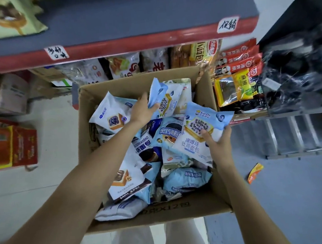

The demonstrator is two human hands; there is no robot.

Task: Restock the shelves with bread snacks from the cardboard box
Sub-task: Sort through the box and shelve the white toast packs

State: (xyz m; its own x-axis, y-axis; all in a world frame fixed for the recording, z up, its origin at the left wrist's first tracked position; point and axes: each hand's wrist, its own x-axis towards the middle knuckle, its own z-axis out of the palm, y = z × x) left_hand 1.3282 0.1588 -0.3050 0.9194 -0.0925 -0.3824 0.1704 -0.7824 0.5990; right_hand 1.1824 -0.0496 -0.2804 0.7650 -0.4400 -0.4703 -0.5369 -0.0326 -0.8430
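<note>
While you stand over the open brown cardboard box (183, 207) of bread snacks | left hand (140, 109) pinches a pale-blue packet (158, 94) at the far side | right hand (219, 143) grips a matching blueberry-toast packet (199, 130) at the right | step: picking stock | next: lift both to the red-edged shelf (130, 44).

Red cartons (10, 146) stacked on the floor at far left, brown boxes (11, 92) behind them. Metal ladder (301, 135) lying flat at right. Orange wrapper (255, 173) on the grey floor (299, 197) near the ladder. Black plastic-wrapped bundle (298, 74) at right, above the ladder. White trouser legs (160, 240) at bottom centre.
</note>
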